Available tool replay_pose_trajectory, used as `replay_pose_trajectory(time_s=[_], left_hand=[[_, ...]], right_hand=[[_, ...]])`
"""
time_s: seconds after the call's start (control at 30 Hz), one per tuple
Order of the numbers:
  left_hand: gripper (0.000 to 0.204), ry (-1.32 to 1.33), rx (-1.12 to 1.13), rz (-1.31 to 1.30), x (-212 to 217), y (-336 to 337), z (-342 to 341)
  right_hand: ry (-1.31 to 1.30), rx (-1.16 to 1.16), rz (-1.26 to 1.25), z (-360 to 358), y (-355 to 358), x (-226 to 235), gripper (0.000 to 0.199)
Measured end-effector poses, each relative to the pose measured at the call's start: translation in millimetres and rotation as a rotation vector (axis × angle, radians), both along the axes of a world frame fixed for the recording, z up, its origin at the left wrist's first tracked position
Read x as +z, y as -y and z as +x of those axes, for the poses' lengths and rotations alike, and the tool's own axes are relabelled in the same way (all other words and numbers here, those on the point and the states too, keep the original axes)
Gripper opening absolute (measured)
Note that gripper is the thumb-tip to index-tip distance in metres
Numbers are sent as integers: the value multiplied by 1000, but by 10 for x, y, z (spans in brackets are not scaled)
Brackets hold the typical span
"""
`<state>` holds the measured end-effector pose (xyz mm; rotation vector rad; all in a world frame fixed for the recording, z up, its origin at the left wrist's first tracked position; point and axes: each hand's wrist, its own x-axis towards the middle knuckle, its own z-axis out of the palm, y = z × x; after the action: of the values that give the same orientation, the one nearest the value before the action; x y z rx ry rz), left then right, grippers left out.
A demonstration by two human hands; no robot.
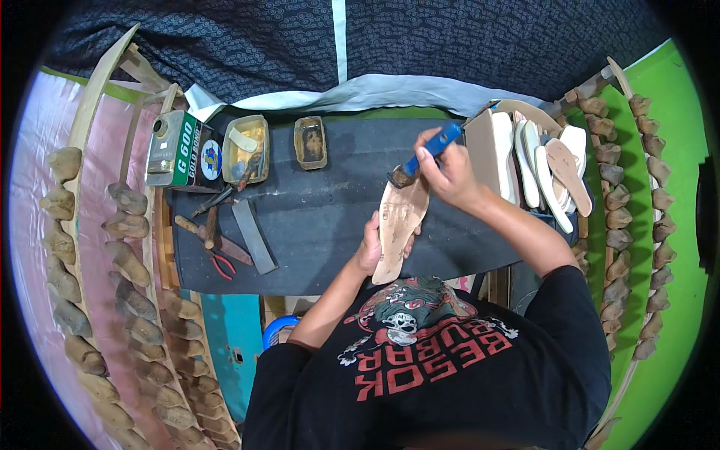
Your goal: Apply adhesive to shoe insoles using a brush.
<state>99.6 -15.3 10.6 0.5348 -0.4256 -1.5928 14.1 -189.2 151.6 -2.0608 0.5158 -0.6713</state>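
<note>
My left hand (370, 246) grips a tan, sole-shaped insole board (400, 225) by its edges, thumb on one side and fingertips on the other. The board is tilted above the near part of the table, its wide toe end pointing away from me. In my right hand (452, 174) is a brush with a blue handle (438, 150), fingers closed round it. The brush's dark bristles (403, 177) meet the toe end of the board.
A glue can (169, 154), a yellowish tub (257, 129) and a smaller tub (320, 160) stand on the dark table (322, 225). Red-handled pliers (223, 264) and a grey flat bar (255, 236) lie left. A cardboard box (484, 154) holds several soles (525, 165). Shoe-last racks (77, 217) flank both sides.
</note>
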Motion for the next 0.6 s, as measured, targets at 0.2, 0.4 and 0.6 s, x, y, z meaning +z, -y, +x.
replay_pose_trajectory(time_s=[0.2, 0.4, 0.6], left_hand=[[85, -7, -18, -29, 2, -72, 41], [85, -123, -12, 38, 2, -37, 59], [85, -86, 37, 7, -122, -164, 120]], right_hand=[[135, 361, -251, -212, -292, -80, 19], [31, -88, 55, -98, 143, -60, 16], [121, 314, -341, -39, -206, -175, 18]])
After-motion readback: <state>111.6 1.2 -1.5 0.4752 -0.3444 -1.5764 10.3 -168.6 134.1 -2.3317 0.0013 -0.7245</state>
